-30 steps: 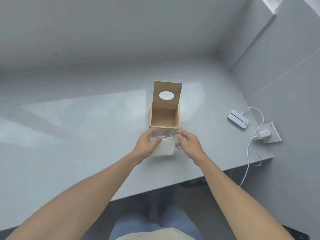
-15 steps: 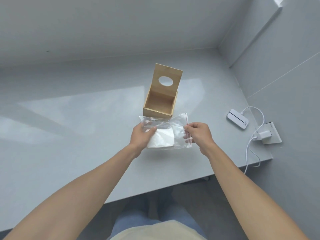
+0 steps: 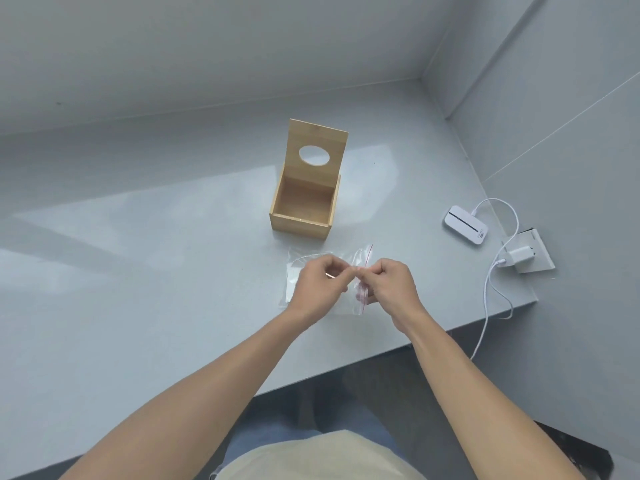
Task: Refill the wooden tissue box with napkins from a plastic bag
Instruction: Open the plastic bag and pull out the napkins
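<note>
Both hands, left hand (image 3: 317, 287) and right hand (image 3: 389, 284), now pinched together on zip bag (image 3: 360, 271) seal, shifted from edges; opening starts; wooden tissue box (image 3: 304, 206) empty beyond.

Lighting: soft, even daylight. Broad pale glare band across the grey countertop (image 3: 138, 237), left to centre. Shadows faint. Focus sharp; wide-angle bending at frame edges.

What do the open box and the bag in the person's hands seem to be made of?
Box: light wood, possibly bamboo, with a smooth, matte finish and faint visible grain. Bag: thin clear plastic film, glossy and crinkled, with a red zip-seal line; the counter shows through it.
</note>
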